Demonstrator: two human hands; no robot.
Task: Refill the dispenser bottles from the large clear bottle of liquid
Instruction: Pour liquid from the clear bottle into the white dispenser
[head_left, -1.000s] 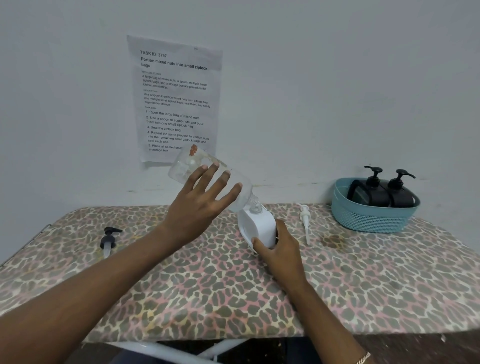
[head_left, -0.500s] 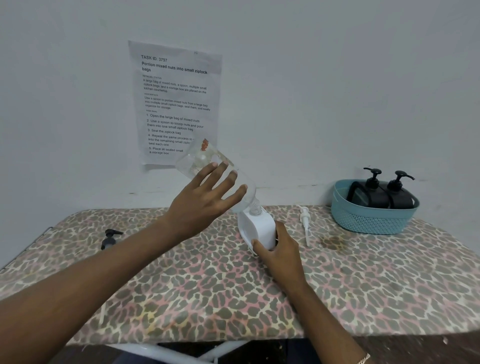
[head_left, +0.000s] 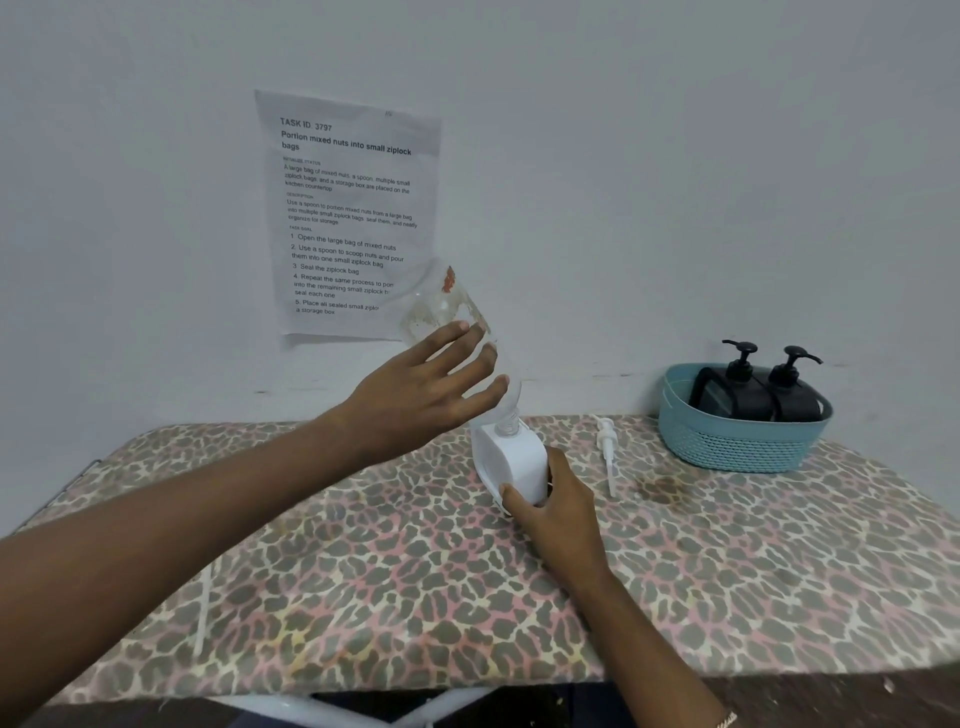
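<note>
Head: left fingers grip clear bottle above dispenser.

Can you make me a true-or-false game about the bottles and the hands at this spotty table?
1. The large clear plastic bottle is tipped with its neck down into the white dispenser bottle. True.
2. The right hand holds the white pump. False: it holds the white dispenser bottle, and the white pump lies beside it on the leopard-print table.
3. Two black pump bottles stand in the teal basket. True.
4. The left hand lies flat on the table. False: it holds the large clear plastic bottle up in the air.
</note>
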